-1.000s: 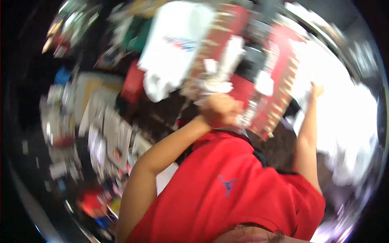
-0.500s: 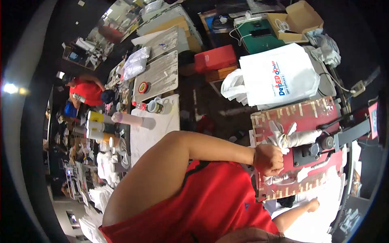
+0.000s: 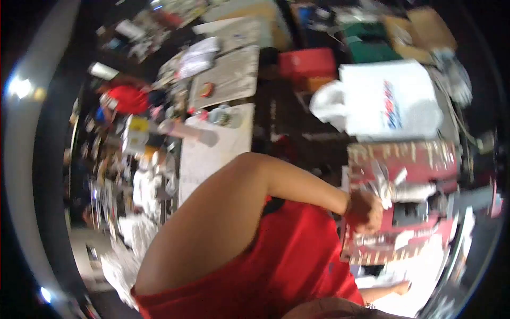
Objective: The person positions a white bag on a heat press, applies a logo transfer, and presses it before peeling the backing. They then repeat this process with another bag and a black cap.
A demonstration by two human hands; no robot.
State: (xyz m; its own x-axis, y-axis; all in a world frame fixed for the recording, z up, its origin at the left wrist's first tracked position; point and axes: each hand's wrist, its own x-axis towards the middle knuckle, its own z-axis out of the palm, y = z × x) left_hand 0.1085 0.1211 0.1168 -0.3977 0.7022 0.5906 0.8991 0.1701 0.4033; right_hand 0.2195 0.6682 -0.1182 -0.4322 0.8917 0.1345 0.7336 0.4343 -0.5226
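The person in one red shirt had two hands in view, one near and one farther off. The left hand was made into a fist, and its fingers were curled around the end of one bar wrapped in white cloth with a knot. That bar was above one flat red plate at the right side of the view, with lots of pale tape bits along two edges, too many and too blurry to count. The right hand was past the plate, over one bright white cloth; it was too small and smeary to tell if its fingers were open or closed. On the other side of the plate lay one white bag with red and blue print. Behind the bag were one red box, one green board and one open brown box. To the left, there were two grey boards and one white surface in a row. One little round red thing sat on the nearer grey board, and one pink bottle shape was at the white surface. Farther left was one other person in red. Two lights shone at the far left.
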